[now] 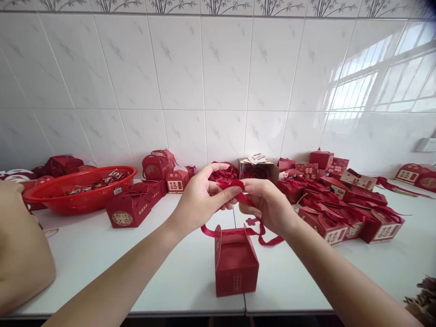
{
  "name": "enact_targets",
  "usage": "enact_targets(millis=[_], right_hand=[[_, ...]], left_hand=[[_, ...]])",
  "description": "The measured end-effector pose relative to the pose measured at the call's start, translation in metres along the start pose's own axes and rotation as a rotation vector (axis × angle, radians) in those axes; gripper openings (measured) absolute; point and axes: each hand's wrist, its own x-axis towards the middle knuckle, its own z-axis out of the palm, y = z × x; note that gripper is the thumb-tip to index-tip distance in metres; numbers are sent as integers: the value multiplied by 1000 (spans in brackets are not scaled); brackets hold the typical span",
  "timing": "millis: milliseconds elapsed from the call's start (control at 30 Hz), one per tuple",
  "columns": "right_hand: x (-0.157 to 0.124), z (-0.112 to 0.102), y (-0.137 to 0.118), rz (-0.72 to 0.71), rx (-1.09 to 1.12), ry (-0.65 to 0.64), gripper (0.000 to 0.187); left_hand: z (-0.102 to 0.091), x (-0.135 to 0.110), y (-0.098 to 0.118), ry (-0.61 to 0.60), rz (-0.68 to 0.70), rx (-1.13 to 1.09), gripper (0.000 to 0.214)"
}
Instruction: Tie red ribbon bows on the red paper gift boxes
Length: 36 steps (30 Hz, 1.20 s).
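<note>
A small red gift box (pixel 235 268) stands upright near the table's front edge, its two side flaps raised. A red ribbon (pixel 272 240) passes through the flaps, and its upper part runs up to my hands above the box. My left hand (pixel 200 195) pinches the ribbon between thumb and fingers. Right beside it, my right hand (pixel 270 202) grips the ribbon too, fingers closed. A loose length of ribbon hangs below my right hand. Exactly how the ribbon is looped between the fingers is partly hidden.
At left, a red plastic basket (pixel 51 196) holds wrapped sweets. Closed red boxes (pixel 131 209) stand beside it. Many ribbon-tied boxes (pixel 357 222) crowd the right. An open carton (pixel 270 170) sits by the tiled wall (pixel 225 68). Someone's tan sleeve (pixel 23 250) is at far left.
</note>
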Motion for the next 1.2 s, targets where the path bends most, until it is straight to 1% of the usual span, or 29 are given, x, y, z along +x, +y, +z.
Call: enact_targets(millis=[100,233,300,367,433,500,567,633,700,800,867,900,933,1000,1067,1100,1133,1200], right_hand=[[3,1,8,41,49,14,24],[7,2,20,261,304,51,22],[7,1,25,316,379,65,20],[6,-2,28,302,400,82,21],[3,-6,29,258,391,95,20],[0,-11,29,191,328,108,21],[-4,-14,28,96,175,110,21],[-8,-18,27,-40,-72,90,23],[-11,-22,26,-221,-406,33,23],[-12,-28,25,-550,-926,-45,23],[-11,-31,25,-722,-1171,-39,27],[-11,-32,26,-780,-1244,-27,29],[-11,-33,26,-813,-1289,-21,30],[-12,-32,28,-833,-1301,-19,30],[-15,-30,30,-811,-1240,23,27],[-18,-29,32,-783,-1193,84,26],[-22,-29,33,-745,-1137,175,24],[-32,-31,38,-628,-1018,411,19]], left_hand=[[0,0,-4,-20,6,5,50],[0,0,-10,-44,-22,67,42],[-2,-1,-13,-67,-63,24,45],[-6,-2,-17,-150,-101,-115,49],[-10,-2,-22,-250,-119,-255,55],[-14,-1,-27,-302,-129,-301,57],[-15,0,-31,-295,-153,-303,51],[-16,2,-34,-270,-197,-347,44],[-16,4,-35,-232,-238,-439,39],[-16,6,-35,-192,-274,-590,32],[-16,7,-34,-193,-287,-652,30],[-15,6,-34,-196,-287,-659,31],[-14,6,-34,-196,-275,-644,35],[-11,3,-35,-177,-212,-555,46],[-6,-2,-38,-124,-109,-344,56],[-4,-4,-39,-66,-31,-193,59],[-3,-7,-41,11,61,-29,61],[-3,-13,-46,192,241,277,64]])
